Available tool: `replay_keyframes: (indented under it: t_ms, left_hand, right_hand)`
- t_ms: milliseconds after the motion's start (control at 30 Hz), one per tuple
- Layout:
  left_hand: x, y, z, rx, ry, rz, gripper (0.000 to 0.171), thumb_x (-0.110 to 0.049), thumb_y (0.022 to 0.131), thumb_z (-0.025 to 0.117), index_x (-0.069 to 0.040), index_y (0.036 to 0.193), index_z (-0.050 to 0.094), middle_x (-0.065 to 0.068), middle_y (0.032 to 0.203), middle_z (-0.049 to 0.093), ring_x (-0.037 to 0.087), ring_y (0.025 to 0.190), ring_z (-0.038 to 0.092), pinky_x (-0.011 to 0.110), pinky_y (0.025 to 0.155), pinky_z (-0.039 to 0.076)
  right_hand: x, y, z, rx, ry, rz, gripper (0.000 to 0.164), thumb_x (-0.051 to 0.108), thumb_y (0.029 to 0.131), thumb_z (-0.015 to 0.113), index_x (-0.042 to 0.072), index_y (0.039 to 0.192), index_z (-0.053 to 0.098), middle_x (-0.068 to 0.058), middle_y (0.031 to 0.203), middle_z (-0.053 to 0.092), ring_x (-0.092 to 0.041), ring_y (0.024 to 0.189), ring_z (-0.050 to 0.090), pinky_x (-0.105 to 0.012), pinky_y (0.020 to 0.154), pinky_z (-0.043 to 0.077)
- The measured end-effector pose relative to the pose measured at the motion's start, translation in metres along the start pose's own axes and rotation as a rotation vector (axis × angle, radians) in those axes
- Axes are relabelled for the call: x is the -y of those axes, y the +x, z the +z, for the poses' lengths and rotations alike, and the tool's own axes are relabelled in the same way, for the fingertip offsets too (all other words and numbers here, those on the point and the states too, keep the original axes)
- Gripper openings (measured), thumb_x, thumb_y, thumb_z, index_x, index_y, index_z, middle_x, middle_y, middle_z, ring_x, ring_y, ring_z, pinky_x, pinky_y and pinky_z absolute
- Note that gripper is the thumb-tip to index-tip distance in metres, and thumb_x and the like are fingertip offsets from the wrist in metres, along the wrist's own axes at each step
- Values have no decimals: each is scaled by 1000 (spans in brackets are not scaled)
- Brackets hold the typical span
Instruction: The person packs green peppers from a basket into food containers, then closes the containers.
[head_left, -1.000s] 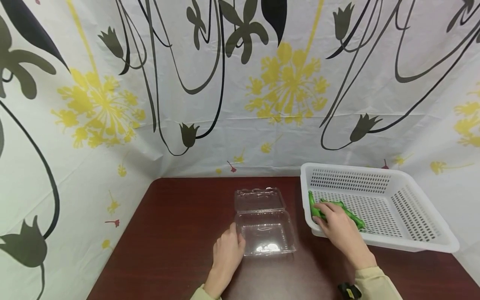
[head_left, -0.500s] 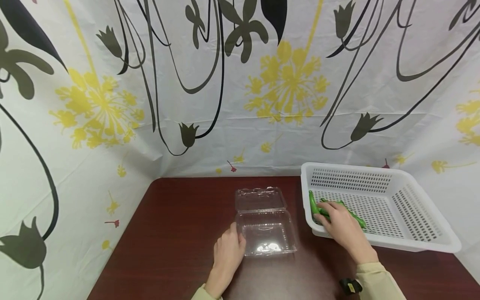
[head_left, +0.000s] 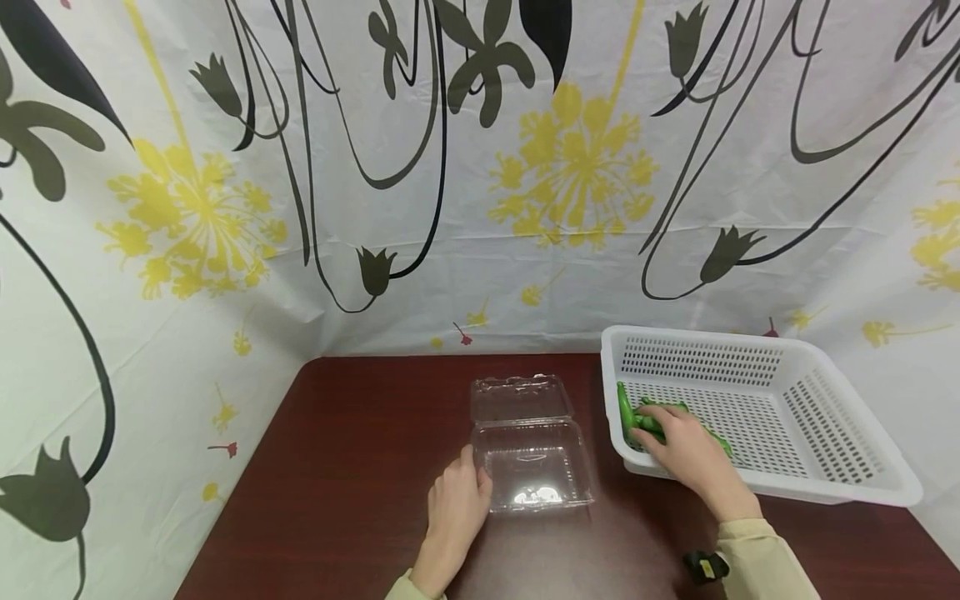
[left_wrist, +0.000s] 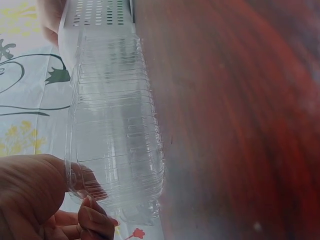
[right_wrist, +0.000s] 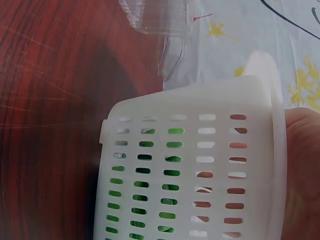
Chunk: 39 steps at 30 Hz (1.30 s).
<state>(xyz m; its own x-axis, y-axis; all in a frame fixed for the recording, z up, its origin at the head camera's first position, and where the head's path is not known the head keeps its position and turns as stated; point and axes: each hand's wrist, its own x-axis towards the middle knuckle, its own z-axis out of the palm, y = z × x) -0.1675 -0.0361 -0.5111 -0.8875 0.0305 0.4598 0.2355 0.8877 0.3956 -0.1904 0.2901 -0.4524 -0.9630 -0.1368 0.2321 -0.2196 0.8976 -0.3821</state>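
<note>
On the table lies a clear plastic clamshell box (head_left: 531,462) with its lid (head_left: 520,401) folded open toward the wall. My left hand (head_left: 456,500) is at the box's left side; in the left wrist view its thumb and fingers pinch the rim. Inside the white basket (head_left: 825,367), long green peppers (head_left: 626,406) lie against the near left corner. My right hand (head_left: 693,454) reaches over the near rim onto them, thumb and forefinger spread around some green. Its fingertips are partly hidden, so I cannot tell whether it grips a pepper. Through the basket slots, green peppers (right_wrist: 167,215) show.
The basket takes up the right end of the dark red table (head_left: 360,467). A patterned cloth (head_left: 450,292) hangs behind the table and along its sides. A black strap-like thing (head_left: 706,567) sits by the right sleeve.
My right hand has shifted slightly to the right over the peppers and covers more of those at its right. The left hand and the clamshell box stay in place.
</note>
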Motion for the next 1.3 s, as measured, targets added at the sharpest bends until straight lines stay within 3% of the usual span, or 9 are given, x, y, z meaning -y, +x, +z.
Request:
replay_keyframes:
  t_ms: [233,500,1000,1300]
  left_hand:
    - [-1,0,-1,18,-10,-8,36,-6,83,72,10,115,65,15,76,69,14,44,53,25,39,39]
    - [-1,1,0,26,-10,-12,37,-6,83,72,9,115,64,15,77,69,18,46,58,28,40,42]
    - [-1,3,3,11,-25,-5,38,-4,81,73,10,115,64,15,76,69,18,46,57,27,40,42]
    - [-1,4,3,-4,-22,-6,37,-4,81,73,9,115,64,16,78,69,22,48,60,29,41,44]
  right_hand:
    - [-5,3,-1,51,17,24,47,29,94,70,-2,129,63,-34,125,59,-51,108,59,-62,80,48]
    - [-10,8,-2,99,20,29,49,30,94,70,-3,130,62,-33,122,61,-50,107,60,-62,83,48]
    - [-19,17,-3,117,18,55,36,15,92,72,-4,121,65,-25,107,67,-36,90,63,-55,72,49]
    - [-22,22,-4,159,6,119,39,10,92,71,-9,125,62,-32,120,62,-51,109,59,-63,86,47]
